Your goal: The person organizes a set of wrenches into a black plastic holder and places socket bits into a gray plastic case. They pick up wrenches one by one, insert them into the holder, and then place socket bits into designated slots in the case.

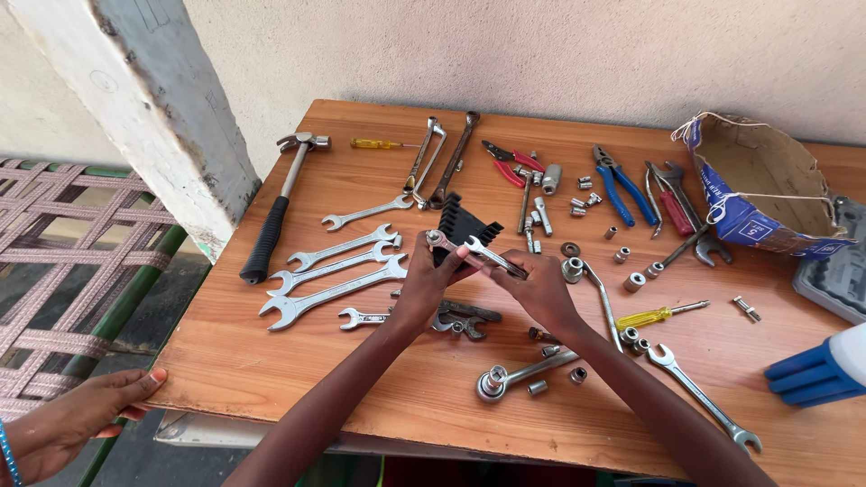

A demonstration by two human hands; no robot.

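Observation:
My left hand [422, 281] and my right hand [541, 290] meet above the middle of a wooden table [271, 361]. Each pinches a small silver spanner: the left one's head [437, 238] pokes up past my fingers, and the right one [496, 260] lies slanted across my fingertips. The two spanners cross or touch between the hands. Right behind them stands a black slotted spanner rack [465, 224], partly hidden by my fingers. Three long open-ended spanners [336, 271] lie in a row just left of my left hand.
Hammer [275, 212], pliers [622, 191], screwdrivers [657, 316], ratchet [519, 372] and several sockets are scattered around. A torn cardboard bag [762, 189] and grey case [839, 266] sit at the right. Another person's hand [86, 410] rests on the front-left corner. A pillar [153, 117] rises at left.

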